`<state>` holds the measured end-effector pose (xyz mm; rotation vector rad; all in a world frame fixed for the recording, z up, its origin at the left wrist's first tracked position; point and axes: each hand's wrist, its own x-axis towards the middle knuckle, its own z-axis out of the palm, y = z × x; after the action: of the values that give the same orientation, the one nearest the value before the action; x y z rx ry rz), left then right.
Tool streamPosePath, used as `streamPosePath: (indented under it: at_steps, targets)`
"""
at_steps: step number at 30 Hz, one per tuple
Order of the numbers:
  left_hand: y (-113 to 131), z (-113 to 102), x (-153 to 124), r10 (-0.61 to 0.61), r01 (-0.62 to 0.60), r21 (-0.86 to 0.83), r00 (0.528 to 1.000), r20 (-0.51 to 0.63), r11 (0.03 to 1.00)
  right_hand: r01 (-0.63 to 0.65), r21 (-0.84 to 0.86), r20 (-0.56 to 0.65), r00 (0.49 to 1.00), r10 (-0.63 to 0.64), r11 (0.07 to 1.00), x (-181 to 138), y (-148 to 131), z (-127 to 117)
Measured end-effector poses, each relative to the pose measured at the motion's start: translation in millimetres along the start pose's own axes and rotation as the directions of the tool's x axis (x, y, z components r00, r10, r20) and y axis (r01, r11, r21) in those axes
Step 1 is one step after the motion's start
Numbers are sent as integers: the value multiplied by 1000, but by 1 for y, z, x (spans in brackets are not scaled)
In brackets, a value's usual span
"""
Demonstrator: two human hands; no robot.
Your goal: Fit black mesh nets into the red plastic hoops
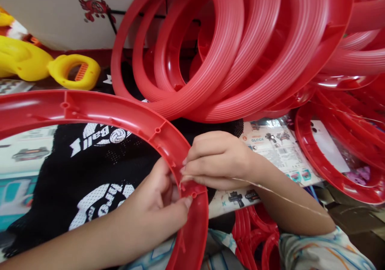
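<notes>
A large red plastic ring (120,111) lies across my lap, its inner ribbed side facing up. My left hand (156,206) is closed on the ring's rim from inside, thumb pressed by a small peg. My right hand (216,159) is closed in a pinch on the rim from the outer side, fingertips meeting the left thumb. A thin pale string (282,197) runs from the right fingers back along my right forearm. Under the ring lies black mesh netting with white print (90,173).
A leaning stack of red rings (240,53) fills the upper right. More red rings (337,149) lie at the right and below (255,234). Yellow plastic toys (69,71) sit at the upper left. Printed card packaging (279,149) lies beneath.
</notes>
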<state>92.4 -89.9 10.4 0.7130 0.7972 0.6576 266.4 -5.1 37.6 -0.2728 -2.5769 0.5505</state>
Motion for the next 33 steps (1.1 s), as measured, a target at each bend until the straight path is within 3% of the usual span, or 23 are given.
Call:
streamPosePath:
  at_steps: [5,9,12,20,29,33]
  targets:
    - [-1,4,2,-11,18,73,995,-101,997,-18,44,28,999,16,999,2,0,2]
    - [-2,3,2,-37,43,105,998,-53,994,-108,219,129,988,81,970,4,-3,-1]
    - [2,3,2,-83,85,116,996,-26,990,-182,255,194,972,134,950,5,-6,-2]
    - [6,2,6,-116,117,128,993,-15,985,-321,65,225,927,299,945,7,-21,-4]
    - [-4,-7,6,-139,131,158,990,38,979,-224,-11,280,935,218,975,5,-18,-7]
    - [1,-9,5,-204,195,191,979,29,962,-253,-52,297,920,257,966,3,-20,-9]
